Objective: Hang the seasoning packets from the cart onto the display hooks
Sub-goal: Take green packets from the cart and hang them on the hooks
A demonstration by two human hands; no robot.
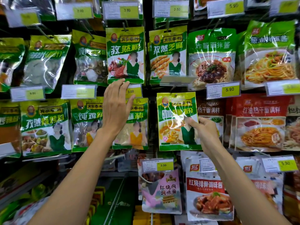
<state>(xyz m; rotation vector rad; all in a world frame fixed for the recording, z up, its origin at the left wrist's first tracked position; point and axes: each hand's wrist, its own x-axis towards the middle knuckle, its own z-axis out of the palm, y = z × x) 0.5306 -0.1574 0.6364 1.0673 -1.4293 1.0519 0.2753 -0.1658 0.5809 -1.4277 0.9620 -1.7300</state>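
- Right hand (206, 132) clamps thumb and fingers on the curry packet (175, 127), right edge (glossy film: likely light, floppy, slippery).
- Left hand (116, 104), fingers straight, over a price tag (134, 91).

Bare forearms (76, 169), L hand (116, 104), R hand (205, 131)

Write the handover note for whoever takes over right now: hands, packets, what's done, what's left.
Left hand: open, raised at the 3.00 tag, holding nothing.
Right hand: pinches the curry packet at its right edge, with the packet up at hook level under a flipped-up tag.
Done: neighbouring packets hang.
Left: I cannot tell if the hole is on the hook. Seat it, let go, lower the tag. Cart not in view.
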